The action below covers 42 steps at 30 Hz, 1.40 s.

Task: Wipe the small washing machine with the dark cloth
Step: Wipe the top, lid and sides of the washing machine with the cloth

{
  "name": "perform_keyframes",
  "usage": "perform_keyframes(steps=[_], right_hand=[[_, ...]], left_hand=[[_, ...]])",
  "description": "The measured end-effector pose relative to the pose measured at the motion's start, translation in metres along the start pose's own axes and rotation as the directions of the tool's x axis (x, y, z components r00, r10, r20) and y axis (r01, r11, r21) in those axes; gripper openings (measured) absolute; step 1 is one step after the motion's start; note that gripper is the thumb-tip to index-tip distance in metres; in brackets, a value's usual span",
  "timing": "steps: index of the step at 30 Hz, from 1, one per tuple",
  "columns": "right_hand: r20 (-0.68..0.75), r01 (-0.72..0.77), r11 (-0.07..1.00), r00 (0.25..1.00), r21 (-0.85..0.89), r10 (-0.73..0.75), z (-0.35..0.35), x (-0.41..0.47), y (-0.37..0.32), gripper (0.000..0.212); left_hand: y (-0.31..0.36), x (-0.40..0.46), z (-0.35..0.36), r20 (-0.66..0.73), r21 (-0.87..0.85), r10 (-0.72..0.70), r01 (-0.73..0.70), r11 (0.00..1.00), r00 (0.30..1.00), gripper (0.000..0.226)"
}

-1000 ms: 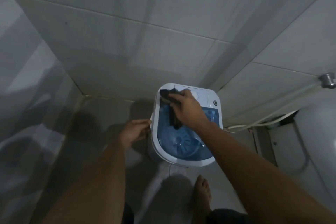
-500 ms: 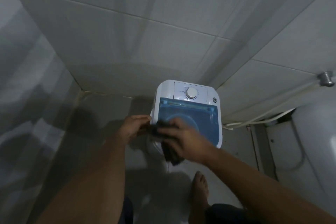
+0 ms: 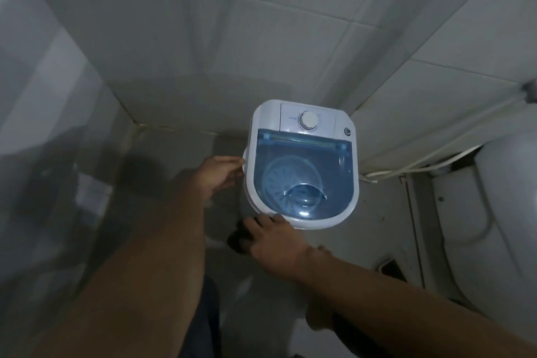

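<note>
A small white washing machine [image 3: 302, 113] with a see-through blue lid and a round dial stands on the floor in a tiled corner. My left hand [image 3: 216, 176] touches its left side by the handle, fingers bent around the edge. My right hand [image 3: 276, 243] presses the dark cloth [image 3: 239, 238] against the machine's front lower-left side, below the rim. Most of the cloth is hidden under that hand.
Grey tiled walls close in behind and to the left. A white toilet [image 3: 499, 212] stands at the right, with a hose and cable [image 3: 406, 167] running along the wall to the machine. My bare foot [image 3: 318, 317] is on the floor before the machine.
My right hand has carried the cloth from the top back of the machine, across the lid, down to the front lower-left side. The left hand has stayed at the left side.
</note>
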State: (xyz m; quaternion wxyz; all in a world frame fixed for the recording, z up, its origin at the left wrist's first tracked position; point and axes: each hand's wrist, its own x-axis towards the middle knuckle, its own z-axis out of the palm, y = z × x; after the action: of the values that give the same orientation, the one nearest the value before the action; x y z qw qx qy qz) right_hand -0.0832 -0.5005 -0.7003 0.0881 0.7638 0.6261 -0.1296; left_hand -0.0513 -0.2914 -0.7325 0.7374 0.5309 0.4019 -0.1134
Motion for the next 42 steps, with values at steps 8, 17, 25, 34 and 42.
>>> perform_keyframes(steps=[8, 17, 25, 34, 42], right_hand=[[-0.259, -0.330, 0.830, 0.841, 0.450, 0.475, -0.069, 0.014, 0.085, 0.061], [-0.225, -0.396, 0.845, 0.842, 0.361, 0.491, -0.011, 0.027, 0.068, 0.058], [0.000, -0.072, 0.978, 0.997, 0.198, 0.073, -0.007, 0.001, 0.017, 0.045], [-0.212, -0.426, 0.596, 0.664, 0.680, 0.717, -0.061, -0.002, 0.145, 0.050], [-0.229, -0.580, 0.661, 0.644, 0.476, 0.730, -0.023, 0.067, 0.100, 0.050]], left_hand=[[0.000, 0.004, -0.002, -0.019, 0.064, 0.030, -0.029, 0.997, 0.999, 0.018], [0.002, 0.000, 0.000, -0.006, 0.061, 0.016, -0.015, 0.998, 1.000, 0.007], [-0.002, 0.005, -0.003, -0.012, 0.060, 0.011, -0.010, 0.998, 1.000, 0.015], [-0.001, 0.004, 0.001, -0.047, 0.029, 0.010, -0.009, 1.000, 0.999, 0.027], [-0.002, 0.009, -0.003, -0.013, 0.013, -0.029, 0.029, 0.999, 0.999, 0.022]])
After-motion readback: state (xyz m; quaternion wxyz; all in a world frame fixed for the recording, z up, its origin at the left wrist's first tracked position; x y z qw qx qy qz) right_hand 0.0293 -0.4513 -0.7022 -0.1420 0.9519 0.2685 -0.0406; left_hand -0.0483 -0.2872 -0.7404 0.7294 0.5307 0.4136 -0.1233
